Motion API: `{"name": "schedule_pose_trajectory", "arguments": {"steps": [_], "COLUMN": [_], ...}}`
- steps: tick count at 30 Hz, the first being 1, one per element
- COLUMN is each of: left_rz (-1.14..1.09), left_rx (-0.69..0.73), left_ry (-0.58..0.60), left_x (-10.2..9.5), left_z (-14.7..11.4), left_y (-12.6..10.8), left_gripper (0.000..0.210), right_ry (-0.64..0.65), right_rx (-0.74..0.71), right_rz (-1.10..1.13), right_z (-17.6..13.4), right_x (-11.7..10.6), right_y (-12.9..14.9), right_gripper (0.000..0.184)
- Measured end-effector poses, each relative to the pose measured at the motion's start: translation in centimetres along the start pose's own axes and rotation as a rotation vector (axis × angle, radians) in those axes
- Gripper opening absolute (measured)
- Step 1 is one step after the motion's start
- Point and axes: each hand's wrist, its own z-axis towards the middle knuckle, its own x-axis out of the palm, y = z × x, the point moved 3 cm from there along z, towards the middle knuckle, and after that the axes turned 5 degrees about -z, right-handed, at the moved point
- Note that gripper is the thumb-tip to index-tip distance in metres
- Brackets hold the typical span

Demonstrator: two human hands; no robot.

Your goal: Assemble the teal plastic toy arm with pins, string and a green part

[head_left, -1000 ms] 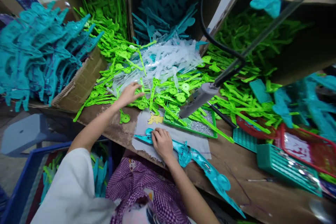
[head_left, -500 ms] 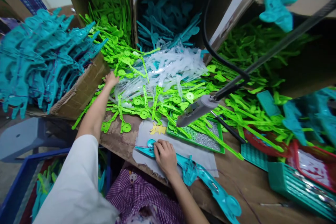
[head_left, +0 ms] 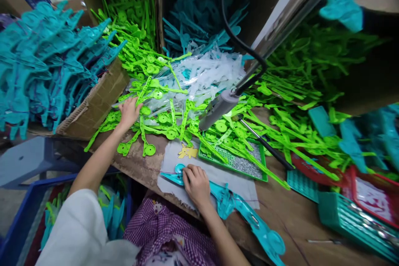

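My left hand (head_left: 129, 112) is at the left edge of a heap of bright green plastic parts (head_left: 171, 133). Its fingers are closed on a long green plastic part (head_left: 144, 91) that sticks up past them; the fingertips are partly hidden. A pale translucent strip lies by the knuckles. My right hand (head_left: 197, 183) grips the narrow end of a long turquoise plastic part (head_left: 260, 226), pressing it on a white cloth (head_left: 246, 195) with a yellow cartoon print. The turquoise part has a round disc near each end.
Translucent strips (head_left: 215, 68) lie on the heap. A green tray (head_left: 264, 170) holds small metal pieces. Above it hangs a grey cylindrical tool (head_left: 218, 110) on a metal rod with a black cable. Cardboard boxes (head_left: 96, 106) of parts surround the bench. A teal basket (head_left: 330, 212) stands right.
My left hand has drawn back slightly toward me, with a green plastic part now in its fingers. My right hand stays on the turquoise part. The hanging tool has swung left.
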Motion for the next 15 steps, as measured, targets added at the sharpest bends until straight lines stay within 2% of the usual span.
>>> {"name": "schedule_pose_trajectory", "arguments": {"steps": [2,4,7,10,15], "left_rz": [-0.167,-0.359,-0.699,-0.984,-1.167], "left_rx": [-0.046,-0.089,-0.167,-0.242,-0.311], "left_ry": [-0.033,-0.131,-0.264,-0.244,-0.222], "left_x": [-0.3,-0.8,-1.5,-1.8,-2.4], "left_z": [-0.9,-1.9,-3.9,-6.2,-9.8], "left_y": [0.8,1.6,2.3,2.0,0.6], "left_gripper": [0.039,0.036,0.041,0.044,0.041], "right_ry": [0.002,0.009,0.02,0.048,0.083], "right_rx": [-0.009,-0.018,-0.017,0.015,0.075], "right_rz": [-0.003,-0.006,-0.001,0.036,0.215], "right_z": [0.0,-0.1,-0.2,-0.2,0.0], "right_x": [0.0,0.0,0.1,0.3,-0.5], "right_y": [0.0,0.0,-0.1,-0.2,-0.6], "right_gripper": [0.015,0.016,0.018,0.022,0.027]}}
